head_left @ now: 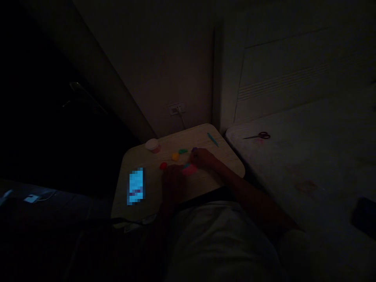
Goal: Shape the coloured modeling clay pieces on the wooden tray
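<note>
Pink clay (189, 169) lay flat on the small table (205, 184), near the middle, between both hands. Was touched on its left edge by the left hand (173, 178) and on its far right edge by the right hand (202, 158). Could not tell the state of the fingers in such darkness: whether spread, pressed together or pinching, not visible on either hand.

Just beyond the pink clay sat a yellow lump (175, 156), a green lump (183, 151) and a small purple lump (194, 149), the last one just beside the right hand. Left of the pink piece, near the left hand, lay a red lump (163, 166). Farther left on the far side stood a white tub (152, 145). Near the left edge of the table glowed a blue screen (136, 186), blurred. On the far right corner lay a thin teal tool (212, 139), well apart from the hands.

Right of the table, on a pale bed (308, 156), lay scissors (258, 136) with red handles. On the wall behind the table was a socket (177, 108) with a plug in it.
</note>
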`<state>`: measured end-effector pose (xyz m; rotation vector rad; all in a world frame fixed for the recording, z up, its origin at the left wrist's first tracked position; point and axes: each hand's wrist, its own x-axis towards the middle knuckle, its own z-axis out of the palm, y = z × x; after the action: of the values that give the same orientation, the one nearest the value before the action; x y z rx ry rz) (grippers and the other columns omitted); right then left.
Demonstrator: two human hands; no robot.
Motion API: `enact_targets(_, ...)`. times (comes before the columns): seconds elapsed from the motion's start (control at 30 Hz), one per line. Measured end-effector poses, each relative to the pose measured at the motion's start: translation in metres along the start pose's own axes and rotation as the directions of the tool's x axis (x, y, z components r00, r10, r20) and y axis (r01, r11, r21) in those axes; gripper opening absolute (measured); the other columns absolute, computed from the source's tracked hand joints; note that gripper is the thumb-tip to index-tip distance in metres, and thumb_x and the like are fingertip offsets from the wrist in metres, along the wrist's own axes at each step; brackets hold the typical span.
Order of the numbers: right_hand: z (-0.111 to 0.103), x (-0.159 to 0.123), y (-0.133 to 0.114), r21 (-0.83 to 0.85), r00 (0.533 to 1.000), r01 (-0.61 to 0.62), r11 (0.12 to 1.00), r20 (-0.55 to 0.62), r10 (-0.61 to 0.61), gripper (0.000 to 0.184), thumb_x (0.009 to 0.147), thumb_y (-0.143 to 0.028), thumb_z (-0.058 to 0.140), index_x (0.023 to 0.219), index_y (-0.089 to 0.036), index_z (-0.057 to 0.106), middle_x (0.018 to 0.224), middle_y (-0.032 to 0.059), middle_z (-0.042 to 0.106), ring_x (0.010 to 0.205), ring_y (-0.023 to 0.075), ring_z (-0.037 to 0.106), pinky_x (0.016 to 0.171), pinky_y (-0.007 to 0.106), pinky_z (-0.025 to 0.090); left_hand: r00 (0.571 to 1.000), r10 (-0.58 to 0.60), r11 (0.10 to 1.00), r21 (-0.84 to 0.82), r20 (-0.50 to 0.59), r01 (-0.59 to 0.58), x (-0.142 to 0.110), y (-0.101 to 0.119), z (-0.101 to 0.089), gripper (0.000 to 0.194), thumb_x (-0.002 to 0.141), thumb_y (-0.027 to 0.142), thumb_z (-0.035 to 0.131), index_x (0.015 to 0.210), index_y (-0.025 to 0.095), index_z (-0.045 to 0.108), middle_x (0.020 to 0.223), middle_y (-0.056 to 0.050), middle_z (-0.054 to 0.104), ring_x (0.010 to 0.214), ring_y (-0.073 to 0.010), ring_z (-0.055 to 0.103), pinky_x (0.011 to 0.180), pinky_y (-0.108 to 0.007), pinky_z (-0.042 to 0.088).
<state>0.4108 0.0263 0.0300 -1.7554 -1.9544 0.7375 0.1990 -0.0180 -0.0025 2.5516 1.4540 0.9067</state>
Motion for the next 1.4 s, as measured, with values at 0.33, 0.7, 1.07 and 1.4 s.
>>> enact_targets(0.33,0.006,-0.012,-0.016,-0.251,0.991,-0.132,0.959,-0.059,0.121,0.044,0.085,-0.043,0.074,0.120,-0.017,0.063,0.114,0.0158,0.073,0.104,0.0289,0.071,0.079,0.031,0.052,0.999,0.033,0.995,0.092,0.026,-0.035,-0.002,0.000,0.008,0.030,0.090,0.029,0.061,0.119,0.024,0.069,0.130,-0.014,0.060,0.123,-0.0346,0.054,0.105,-0.053,0.044)
enact_targets(0.7,0.004,-0.013,-0.018,-0.265,0.996,-0.086,0.960,-0.046,0.077,0.039,0.090,-0.037,0.070,0.121,-0.015,0.061,0.118,0.0179,0.072,0.107,0.0291,0.070,0.081,0.031,0.051,0.996,0.070,0.993,0.094,0.051,-0.074,-0.002,0.001,0.006,0.035,0.095,0.036,0.058,0.125,0.022,0.065,0.133,-0.016,0.060,0.124,-0.0351,0.054,0.106,-0.054,0.043)
enact_targets(1.07,0.011,-0.010,-0.019,-0.228,0.987,-0.146,0.963,-0.095,0.128,0.040,0.097,-0.049,0.060,0.121,-0.017,0.060,0.118,0.0151,0.073,0.109,0.0274,0.069,0.082,0.031,0.050,0.997,0.063,0.992,0.105,0.036,-0.067,-0.001,0.001,0.005,0.042,0.094,0.032,0.058,0.134,0.019,0.061,0.139,-0.017,0.058,0.129,-0.0345,0.052,0.111,-0.053,0.041)
enact_targets(1.4,0.017,-0.018,-0.029,-0.260,0.972,-0.193,0.946,-0.181,0.149,0.037,0.095,-0.041,0.066,0.121,-0.015,0.060,0.122,0.0158,0.070,0.111,0.0275,0.068,0.086,0.033,0.051,0.997,0.056,0.991,0.120,0.050,-0.061,-0.003,-0.004,0.012,0.040,0.095,0.036,0.059,0.132,0.023,0.066,0.142,-0.015,0.056,0.130,-0.0343,0.052,0.111,-0.054,0.042)
